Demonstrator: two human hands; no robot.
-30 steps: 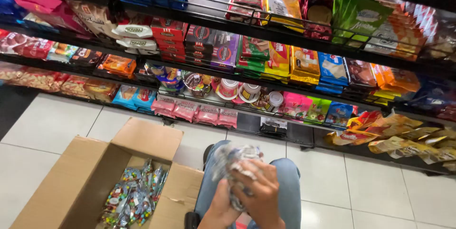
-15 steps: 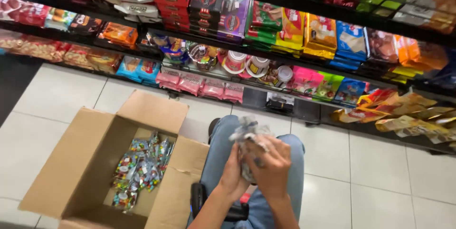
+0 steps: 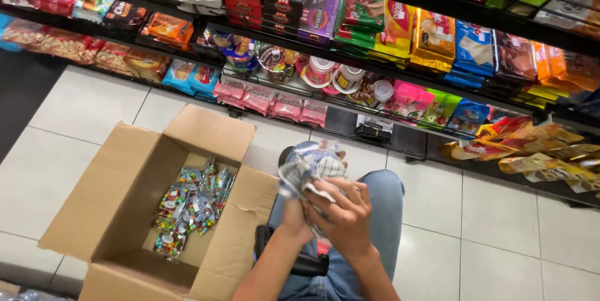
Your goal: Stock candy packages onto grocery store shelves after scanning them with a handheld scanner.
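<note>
Crinkled clear plastic, a bundle of small packets point(image 3: 310, 167), sits bunched in both our hands above our knees, just right of the cardboard box point(image 3: 119, 213). Our left hand point(image 3: 292, 217) cups the bundle from below and our right hand point(image 3: 344, 213) wraps over its front; each grip is clenched on the bundle, fingers curled into the wrapping. Our jeans point(image 3: 381, 213) fill the space beneath, and a dark handle-like object point(image 3: 300, 263) shows by our left forearm, though we cannot tell what it is.

Inside the box, open-flapped on the white tiled floor point(image 3: 81, 126), a loose heap of colourful candy bags point(image 3: 187, 210) lies toward the side nearest us, with bare cardboard showing around it. So we judge the work partly along: one bundle is in hand, and a heap remains in the box.

Beyond the box, the lowest shelf point(image 3: 375, 132) holds pink packets point(image 3: 269, 101) in a row, with a dark gap in it to their right. Higher shelves are packed with snack bags and biscuit boxes.
</note>
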